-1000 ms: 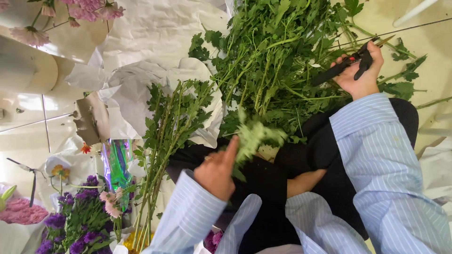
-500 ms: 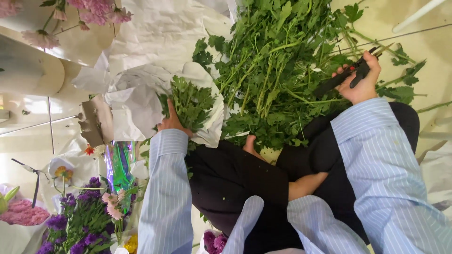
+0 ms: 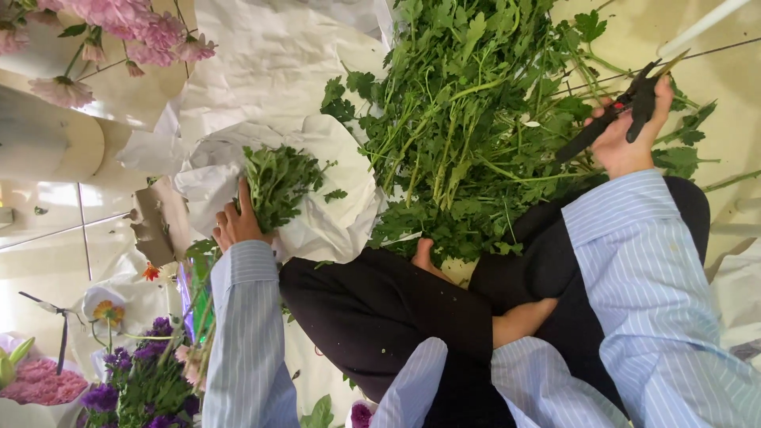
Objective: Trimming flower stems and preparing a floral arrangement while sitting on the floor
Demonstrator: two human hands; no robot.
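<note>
Crumpled white paper lies near the middle of the view and serves as the landmark. Far to its left stand pink flowers at the top edge, and below them, well apart from the paper, purple flowers and a pink bunch in the lower corner. Just beside the paper's left edge comes the left hand, reaching out of a blue striped sleeve; its fingers are pressed together and curled round the lower ends of a small bunch of green stems, which lies on the paper with its leaves pointing away from the hand. Below the paper sit crossed legs in black trousers, with a bare foot touching the paper's right lower edge. Right of the paper spreads a big heap of leafy green cuttings, its nearest leaves overlapping the paper's rim. Far to the right of the paper, past the heap, the right hand grips black scissors; its fingers are threaded through the handles and closed on them, the blades lying almost together, the tips touching the heap's outer stems. Pale floor shows beyond that hand
</note>
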